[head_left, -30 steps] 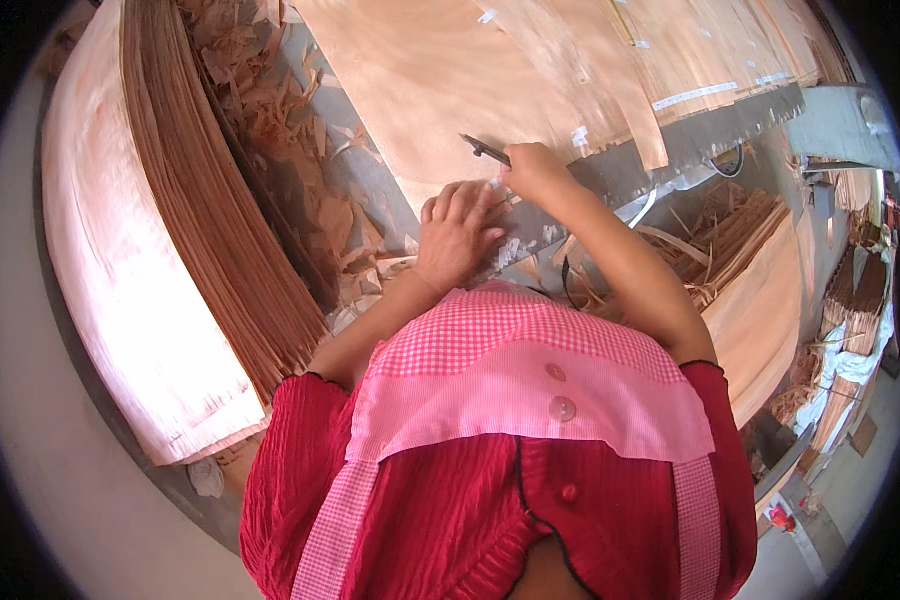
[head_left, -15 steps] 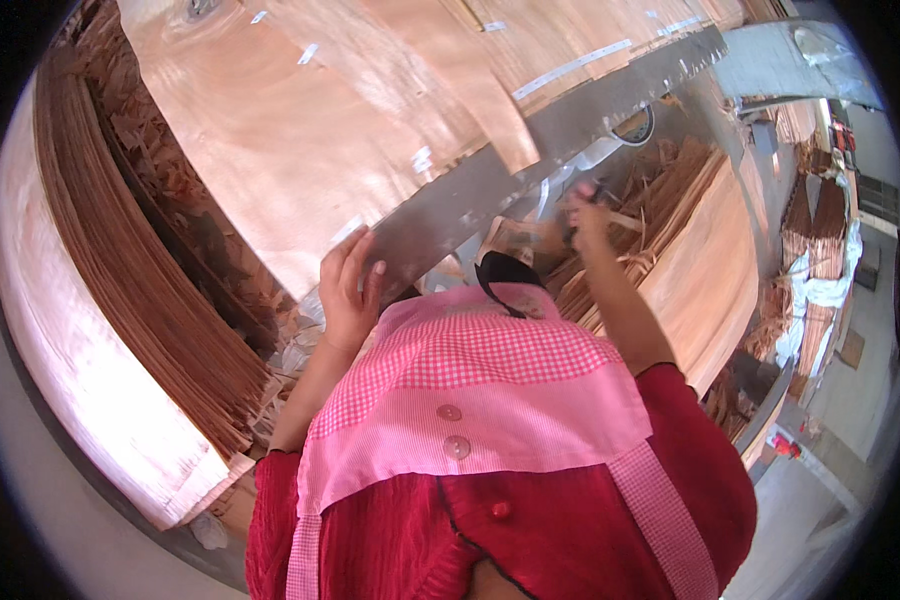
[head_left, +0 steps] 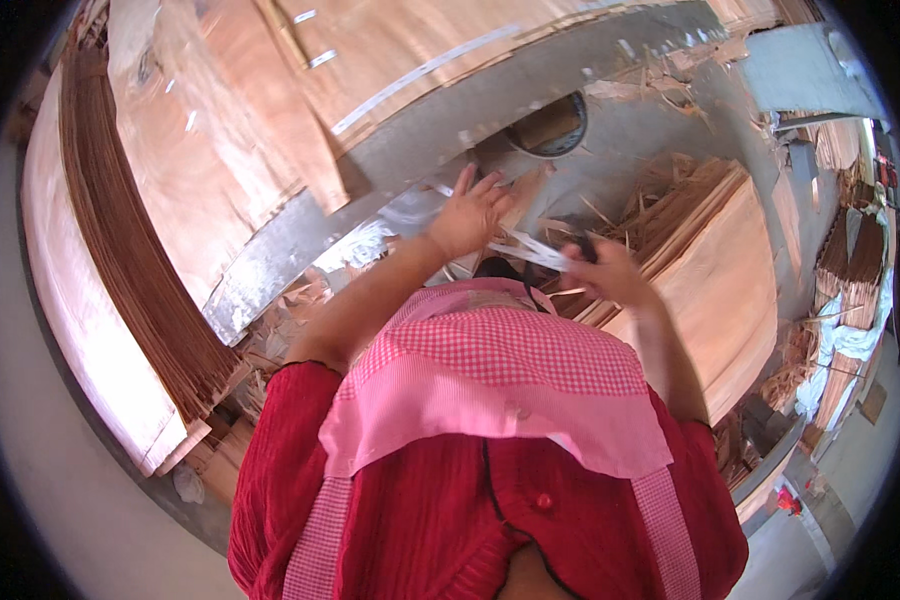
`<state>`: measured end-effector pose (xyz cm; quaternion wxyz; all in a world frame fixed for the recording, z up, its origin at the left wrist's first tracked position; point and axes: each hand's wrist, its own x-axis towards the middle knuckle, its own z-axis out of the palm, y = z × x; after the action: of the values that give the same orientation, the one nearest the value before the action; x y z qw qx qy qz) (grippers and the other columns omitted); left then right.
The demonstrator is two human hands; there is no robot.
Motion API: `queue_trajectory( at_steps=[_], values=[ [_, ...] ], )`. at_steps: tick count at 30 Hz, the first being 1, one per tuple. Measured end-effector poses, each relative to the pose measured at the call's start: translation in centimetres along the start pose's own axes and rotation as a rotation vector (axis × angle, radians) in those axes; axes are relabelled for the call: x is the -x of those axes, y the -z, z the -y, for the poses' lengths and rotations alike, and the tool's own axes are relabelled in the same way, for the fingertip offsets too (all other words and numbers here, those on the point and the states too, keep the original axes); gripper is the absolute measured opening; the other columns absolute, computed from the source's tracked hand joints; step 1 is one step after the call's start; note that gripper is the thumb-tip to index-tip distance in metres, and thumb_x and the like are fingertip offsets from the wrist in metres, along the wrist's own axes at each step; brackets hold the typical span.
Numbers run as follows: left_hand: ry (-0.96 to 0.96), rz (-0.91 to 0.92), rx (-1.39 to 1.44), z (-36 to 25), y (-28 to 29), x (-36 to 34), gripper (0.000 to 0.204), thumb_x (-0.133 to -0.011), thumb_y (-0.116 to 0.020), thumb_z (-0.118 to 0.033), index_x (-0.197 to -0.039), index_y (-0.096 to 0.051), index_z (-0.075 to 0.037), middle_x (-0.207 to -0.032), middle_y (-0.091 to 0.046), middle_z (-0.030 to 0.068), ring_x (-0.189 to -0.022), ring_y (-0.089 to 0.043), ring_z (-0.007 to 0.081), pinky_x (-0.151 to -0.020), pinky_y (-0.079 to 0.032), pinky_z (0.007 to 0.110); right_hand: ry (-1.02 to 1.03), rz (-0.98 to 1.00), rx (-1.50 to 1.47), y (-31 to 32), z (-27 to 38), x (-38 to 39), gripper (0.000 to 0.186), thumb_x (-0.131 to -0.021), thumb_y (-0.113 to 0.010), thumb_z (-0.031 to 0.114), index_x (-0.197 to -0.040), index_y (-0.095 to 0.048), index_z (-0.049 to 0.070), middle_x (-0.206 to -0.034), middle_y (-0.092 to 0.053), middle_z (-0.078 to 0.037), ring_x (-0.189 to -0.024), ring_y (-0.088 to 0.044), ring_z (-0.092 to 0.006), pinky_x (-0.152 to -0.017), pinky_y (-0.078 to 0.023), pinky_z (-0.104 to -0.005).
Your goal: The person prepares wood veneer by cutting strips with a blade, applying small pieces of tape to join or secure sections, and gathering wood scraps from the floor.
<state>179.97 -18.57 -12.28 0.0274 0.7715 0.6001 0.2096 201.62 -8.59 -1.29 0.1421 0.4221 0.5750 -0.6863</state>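
My left hand is in front of the bench edge, fingers spread, with no object seen in its grasp. To its right, my right hand is closed around a small dark object, blurred and partly hidden by the fingers. A narrow white strip, like paper tape, runs from the right fingers toward my left hand; whether the left touches it cannot be told. Beyond both hands lies a large wood veneer sheet with white tape pieces on it, its ragged front edge along the grey bench edge.
A tall stack of veneer sheets curves along the left. Another veneer pile leans on the right, with loose scraps behind it. A round dark-rimmed container sits beneath the bench edge. More bundled veneer stands far right.
My left hand has left the corner of the veneer sheet and moved right, toward my right hand. My right hand has come nearer my body, and the white strip now shows between them.
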Motion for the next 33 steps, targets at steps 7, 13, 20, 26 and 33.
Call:
queue_trajectory(
  at_steps=[7,13,20,26,33],
  values=[
    [0.282,0.27,0.423,1.7,-2.1,-4.1,0.018,-0.078,-0.056,-0.02,-0.09,-0.061,-0.007,-0.08,-0.061,0.0136,-0.075,-0.059,0.0327,-0.066,-0.047,0.038,0.374,-1.242,0.678,23.7,-10.4,2.3,0.026,-0.08,-0.055,0.013,-0.103,-0.058,0.001,-0.082,-0.062,-0.007,-0.063,-0.055,-0.0103,-0.055,-0.043,-0.0223],
    [0.48,0.358,0.639,-1.2,-0.9,-6.8,0.017,-0.081,-0.056,-0.021,-0.086,-0.059,-0.004,-0.075,-0.058,0.0167,-0.07,-0.057,0.0332,-0.061,-0.044,0.038,0.307,-0.185,0.376,7.3,-2.5,-9.0,0.032,-0.08,-0.057,0.022,-0.104,-0.055,0.001,-0.085,-0.061,-0.018,-0.083,-0.06,-0.0277,-0.073,-0.045,-0.0353],
    [1.087,-0.132,0.979,-0.3,-6.8,-5.1,0.024,-0.083,-0.052,-0.023,-0.091,-0.058,-0.001,-0.068,-0.06,0.0096,-0.049,-0.056,0.0175,-0.045,-0.043,0.03,0.412,-0.302,0.472,6.2,-3.5,-13.8,0.03,-0.079,-0.059,0.027,-0.095,-0.058,0.002,-0.078,-0.062,-0.018,-0.077,-0.06,-0.032,-0.067,-0.046,-0.0382],
    [1.182,0.181,1.485,-2.9,-4.3,-9.2,0.023,-0.084,-0.057,-0.021,-0.087,-0.053,0.001,-0.07,-0.059,0.0072,-0.059,-0.056,0.014,-0.051,-0.046,0.025,0.548,-0.427,0.38,8.2,-4.5,-12.2,0.024,-0.078,-0.059,0.02,-0.097,-0.058,0.005,-0.085,-0.062,-0.014,-0.082,-0.059,-0.0328,-0.07,-0.046,-0.0375],
    [1.131,0.014,0.676,1.2,-9.5,-15.6,0.028,-0.081,-0.058,-0.029,-0.087,-0.055,-0.002,-0.077,-0.061,0.0128,-0.072,-0.059,0.0267,-0.063,-0.046,0.035,0.932,-0.965,-0.265,11.9,0.0,-12.6,0.022,-0.082,-0.059,0.016,-0.102,-0.056,0.006,-0.097,-0.06,-0.008,-0.088,-0.056,-0.0235,-0.08,-0.043,-0.0342]
  ],
)
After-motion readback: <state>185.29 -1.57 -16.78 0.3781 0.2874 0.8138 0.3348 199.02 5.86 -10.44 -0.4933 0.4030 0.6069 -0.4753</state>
